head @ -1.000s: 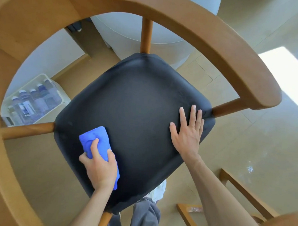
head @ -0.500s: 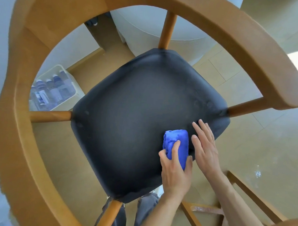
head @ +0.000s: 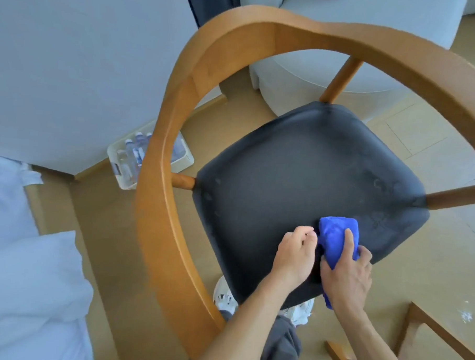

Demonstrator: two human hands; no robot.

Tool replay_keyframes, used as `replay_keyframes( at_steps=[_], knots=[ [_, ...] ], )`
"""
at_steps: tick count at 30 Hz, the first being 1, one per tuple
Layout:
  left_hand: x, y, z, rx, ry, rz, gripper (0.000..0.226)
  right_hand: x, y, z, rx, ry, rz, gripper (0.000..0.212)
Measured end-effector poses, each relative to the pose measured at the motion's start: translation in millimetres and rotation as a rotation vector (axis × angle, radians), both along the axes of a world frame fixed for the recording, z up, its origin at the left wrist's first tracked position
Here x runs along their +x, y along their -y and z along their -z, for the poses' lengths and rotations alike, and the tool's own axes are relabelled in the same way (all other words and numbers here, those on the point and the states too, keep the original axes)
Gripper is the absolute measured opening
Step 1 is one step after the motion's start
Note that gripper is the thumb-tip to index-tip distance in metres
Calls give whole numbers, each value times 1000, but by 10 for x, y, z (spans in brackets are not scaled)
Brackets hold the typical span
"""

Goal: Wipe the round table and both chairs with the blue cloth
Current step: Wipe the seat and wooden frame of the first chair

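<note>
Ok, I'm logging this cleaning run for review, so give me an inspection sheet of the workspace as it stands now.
Surface: dark chair seat, faint marks on its right part.
Job's things: blue cloth bunched on the seat's near edge; wooden chair frame curves round the seat; round table not identifiable.
Clutter: white bin of bottles on the floor behind the frame.
Grips: right hand holds the cloth, a finger laid over it; left hand beside the cloth with curled fingers, contact unclear.
Cables: nothing seen.
Surroundings: tan floor, pale wall, white bedding at left, pale upholstered furniture behind, another wooden frame at lower right.
</note>
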State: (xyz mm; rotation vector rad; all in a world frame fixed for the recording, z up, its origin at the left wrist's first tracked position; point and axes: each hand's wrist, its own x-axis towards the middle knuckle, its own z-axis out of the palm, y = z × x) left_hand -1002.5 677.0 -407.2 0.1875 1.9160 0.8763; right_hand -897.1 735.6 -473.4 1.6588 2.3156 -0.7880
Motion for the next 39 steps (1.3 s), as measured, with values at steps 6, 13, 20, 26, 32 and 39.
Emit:
replay_keyframes(
  at_steps=[6,13,20,26,32,39],
  knots=[
    [-391,430,-323,-73,-201,61,33,-325,303,-215,-183,-26,-216,72],
    [-816,1049,-973,-5,-651,16,29,-738,443,-900,-322,-141,-413,70],
    [-996,1796,-1388,-122,-765,-394,26,-802,820,-1797,-285,-455,-772,70],
    [-844,2279,-1326,-152,-469,-400,40,-386,1547,-1678,48,-357,-1313,65],
    [-688,2547,-1287,-144,-393,-292,42,-81,1753,-1606,197,-357,-1263,49],
    [-721,2746,-1286,-132,-357,-276,39,465,1723,-1547,196,-297,-1270,47]
  ],
)
